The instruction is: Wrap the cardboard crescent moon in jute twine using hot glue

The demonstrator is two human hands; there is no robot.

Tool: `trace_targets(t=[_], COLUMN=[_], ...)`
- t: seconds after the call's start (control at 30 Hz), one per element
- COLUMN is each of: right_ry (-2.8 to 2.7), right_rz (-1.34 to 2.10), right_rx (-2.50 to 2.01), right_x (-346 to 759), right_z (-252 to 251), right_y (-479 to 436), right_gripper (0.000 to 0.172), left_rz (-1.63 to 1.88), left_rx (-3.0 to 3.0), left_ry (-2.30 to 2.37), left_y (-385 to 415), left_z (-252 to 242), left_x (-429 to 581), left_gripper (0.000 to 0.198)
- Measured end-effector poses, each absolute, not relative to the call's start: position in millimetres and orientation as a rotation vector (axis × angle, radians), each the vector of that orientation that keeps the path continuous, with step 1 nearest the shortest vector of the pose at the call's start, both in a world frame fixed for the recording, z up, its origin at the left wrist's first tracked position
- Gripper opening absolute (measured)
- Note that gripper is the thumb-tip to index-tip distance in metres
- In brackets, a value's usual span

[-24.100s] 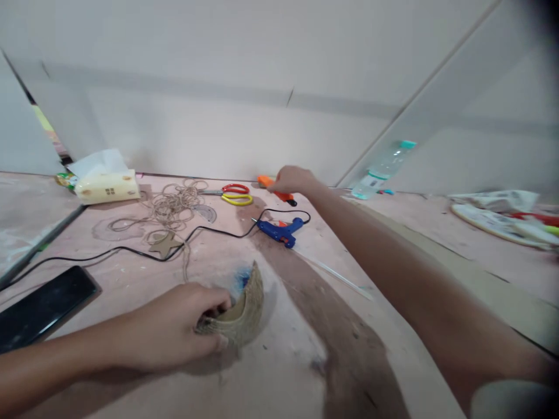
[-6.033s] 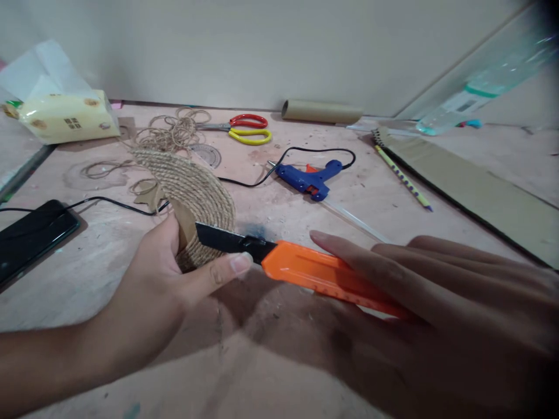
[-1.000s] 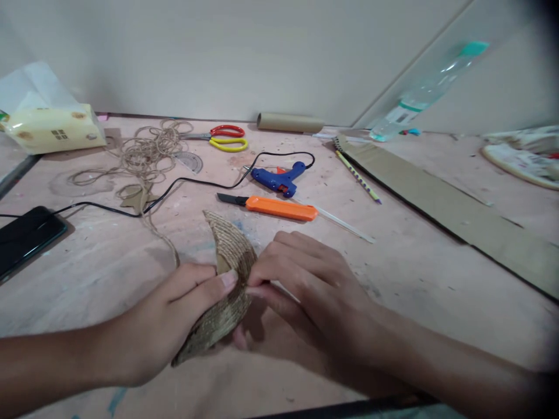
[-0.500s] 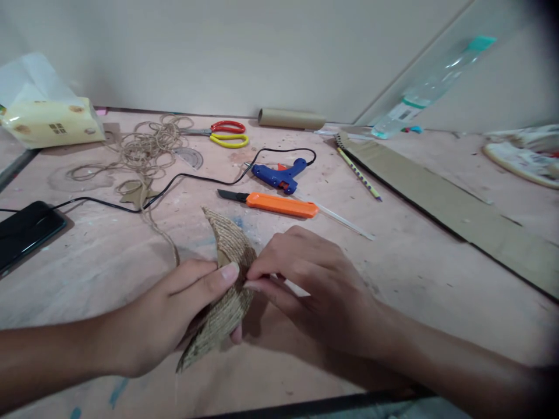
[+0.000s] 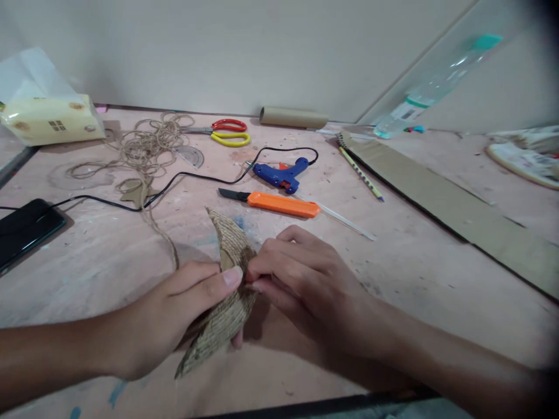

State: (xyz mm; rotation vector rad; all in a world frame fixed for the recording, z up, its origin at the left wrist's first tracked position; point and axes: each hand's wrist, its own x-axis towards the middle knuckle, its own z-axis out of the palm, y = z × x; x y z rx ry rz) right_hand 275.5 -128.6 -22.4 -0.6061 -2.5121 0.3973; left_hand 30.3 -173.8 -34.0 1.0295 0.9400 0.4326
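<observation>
The worktop (image 5: 406, 262) carries all items. The left hand (image 5: 174, 314) and right hand (image 5: 305, 285) meet, both pinched on the twine-wrapped crescent (image 5: 229, 244), which stands tilted between them. An orange utility knife (image 5: 282, 205) lies just beyond the right hand.

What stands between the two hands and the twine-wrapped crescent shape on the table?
Nothing visible. The left hand and the right hand both grip the brown twine-wrapped cardboard crescent; the orange utility knife lies apart, behind them.
</observation>
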Motion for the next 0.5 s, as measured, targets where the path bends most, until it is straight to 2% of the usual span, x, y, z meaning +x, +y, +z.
trace_targets(t=[0.13, 0.27, 0.5], right_ry=[-2.585, -2.571, -2.247], right_rz=[0.444, 0.435, 0.600], right_rx=[-0.655, -0.712, -0.731], right_x=[275.5, 277.7, 289.3], right_z=[-12.8, -7.8, -9.8], right_y=[-131.6, -129.7, -118.5], right_gripper=[0.018, 0.020, 0.013], left_rz=[0.410, 0.507, 0.562], left_rx=[1.087, 1.073, 0.800], left_ry=[0.983, 1.000, 1.177], left_y=[-170.9, -166.9, -162.3], left_z=[-26.3, -22.6, -27.0], left_x=[32.1, 34.3, 35.6], left_gripper=[0.071, 0.059, 0.062])
